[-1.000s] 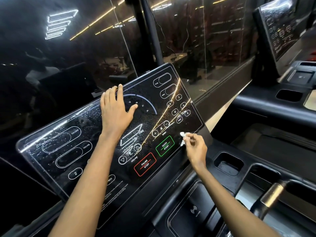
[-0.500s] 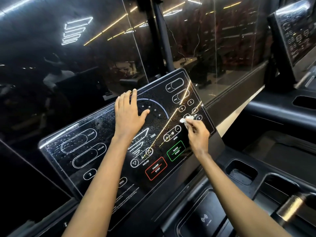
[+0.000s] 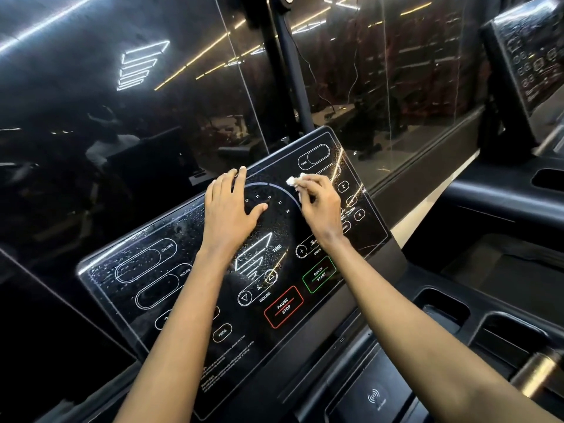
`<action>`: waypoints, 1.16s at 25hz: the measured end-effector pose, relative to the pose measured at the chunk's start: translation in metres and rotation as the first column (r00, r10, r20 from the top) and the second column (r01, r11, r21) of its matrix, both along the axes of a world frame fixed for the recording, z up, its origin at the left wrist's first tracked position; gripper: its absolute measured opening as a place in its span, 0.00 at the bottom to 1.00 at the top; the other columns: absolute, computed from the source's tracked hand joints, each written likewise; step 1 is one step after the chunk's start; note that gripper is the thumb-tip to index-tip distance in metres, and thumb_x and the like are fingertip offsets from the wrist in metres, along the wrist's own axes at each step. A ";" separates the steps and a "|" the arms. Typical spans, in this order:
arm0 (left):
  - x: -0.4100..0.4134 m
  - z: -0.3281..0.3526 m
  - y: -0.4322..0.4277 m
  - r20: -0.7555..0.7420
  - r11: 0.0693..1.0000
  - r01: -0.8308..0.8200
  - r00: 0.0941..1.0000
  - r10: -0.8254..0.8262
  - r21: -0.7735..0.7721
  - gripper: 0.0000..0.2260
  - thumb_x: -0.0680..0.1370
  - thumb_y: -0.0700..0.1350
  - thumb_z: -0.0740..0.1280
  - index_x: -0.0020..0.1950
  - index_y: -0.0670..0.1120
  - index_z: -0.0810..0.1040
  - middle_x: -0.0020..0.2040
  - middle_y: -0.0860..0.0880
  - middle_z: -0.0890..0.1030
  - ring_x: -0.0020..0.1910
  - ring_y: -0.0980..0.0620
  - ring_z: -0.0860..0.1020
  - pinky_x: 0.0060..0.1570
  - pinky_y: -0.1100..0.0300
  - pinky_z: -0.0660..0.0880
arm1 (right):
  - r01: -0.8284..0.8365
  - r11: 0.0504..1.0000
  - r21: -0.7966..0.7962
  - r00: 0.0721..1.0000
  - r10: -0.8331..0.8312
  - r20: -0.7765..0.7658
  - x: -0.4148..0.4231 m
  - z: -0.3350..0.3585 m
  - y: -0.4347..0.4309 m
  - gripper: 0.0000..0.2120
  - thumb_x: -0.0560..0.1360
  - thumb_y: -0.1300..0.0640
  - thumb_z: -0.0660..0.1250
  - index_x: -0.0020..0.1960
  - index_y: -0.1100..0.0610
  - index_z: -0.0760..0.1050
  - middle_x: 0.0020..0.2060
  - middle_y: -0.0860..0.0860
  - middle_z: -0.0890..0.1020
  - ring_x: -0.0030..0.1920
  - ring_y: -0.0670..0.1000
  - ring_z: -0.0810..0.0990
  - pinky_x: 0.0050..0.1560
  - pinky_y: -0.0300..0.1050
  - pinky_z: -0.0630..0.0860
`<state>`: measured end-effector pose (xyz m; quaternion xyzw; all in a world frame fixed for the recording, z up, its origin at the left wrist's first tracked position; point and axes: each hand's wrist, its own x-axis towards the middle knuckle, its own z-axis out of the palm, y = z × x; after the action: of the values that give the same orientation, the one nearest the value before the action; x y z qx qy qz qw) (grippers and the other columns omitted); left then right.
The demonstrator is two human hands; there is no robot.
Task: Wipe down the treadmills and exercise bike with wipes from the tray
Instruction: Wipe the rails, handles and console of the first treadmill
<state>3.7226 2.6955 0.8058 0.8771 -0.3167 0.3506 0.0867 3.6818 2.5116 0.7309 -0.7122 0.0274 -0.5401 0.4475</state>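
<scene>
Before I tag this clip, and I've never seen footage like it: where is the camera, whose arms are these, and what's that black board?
The camera sits on a person's head and looks down, so the two arms are that person's own. The black board is a treadmill's control panel, tilted toward them and speckled with droplets; its buttons include a red PAUSE STOP and a green QUICK START. The left hand lies flat on it, fingers straight. The right hand pinches a small crumpled white wipe at the panel's upper part. Behind is dark reflective glass; a second panel stands at far right.
</scene>
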 end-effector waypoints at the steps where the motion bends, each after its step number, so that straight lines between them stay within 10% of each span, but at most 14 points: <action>1: 0.000 0.000 0.000 -0.001 1.000 -0.003 1.000 0.003 0.002 0.37 0.78 0.59 0.69 0.81 0.46 0.59 0.77 0.44 0.65 0.77 0.45 0.60 0.78 0.49 0.51 | 0.008 0.999 0.054 1.000 -0.008 0.004 0.004 0.004 -0.003 0.08 0.79 0.60 0.69 0.57 0.56 0.83 0.53 0.48 0.80 0.53 0.42 0.79 0.57 0.42 0.79; 13: 0.001 0.003 0.003 -0.023 0.999 -0.029 0.999 0.030 0.043 0.38 0.78 0.60 0.68 0.81 0.46 0.59 0.78 0.45 0.65 0.77 0.47 0.60 0.78 0.50 0.52 | -0.099 0.963 -0.252 0.994 0.083 -0.075 0.012 0.007 0.005 0.17 0.81 0.65 0.63 0.69 0.58 0.76 0.67 0.53 0.76 0.68 0.49 0.74 0.72 0.41 0.68; 21: -0.002 0.006 0.003 -0.057 0.998 -0.028 0.998 0.031 0.051 0.37 0.78 0.60 0.68 0.81 0.47 0.58 0.78 0.46 0.64 0.78 0.46 0.59 0.78 0.50 0.50 | -0.014 0.964 -0.266 1.000 0.006 -0.029 0.032 0.047 -0.026 0.07 0.79 0.57 0.70 0.54 0.57 0.83 0.46 0.49 0.79 0.50 0.47 0.74 0.53 0.45 0.76; 29: 0.000 0.005 0.000 -0.045 0.998 -0.049 0.998 0.050 0.035 0.37 0.77 0.60 0.69 0.81 0.48 0.59 0.77 0.46 0.65 0.77 0.47 0.61 0.78 0.49 0.52 | -0.095 0.919 -0.383 0.993 0.063 -0.095 0.026 0.034 -0.006 0.19 0.82 0.62 0.60 0.72 0.57 0.73 0.68 0.54 0.74 0.68 0.51 0.72 0.65 0.47 0.76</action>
<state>3.7224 2.6953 0.8113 0.8938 -0.2988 0.3269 0.0702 3.7073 2.5058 0.7651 -0.8083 -0.0905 -0.4872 0.3180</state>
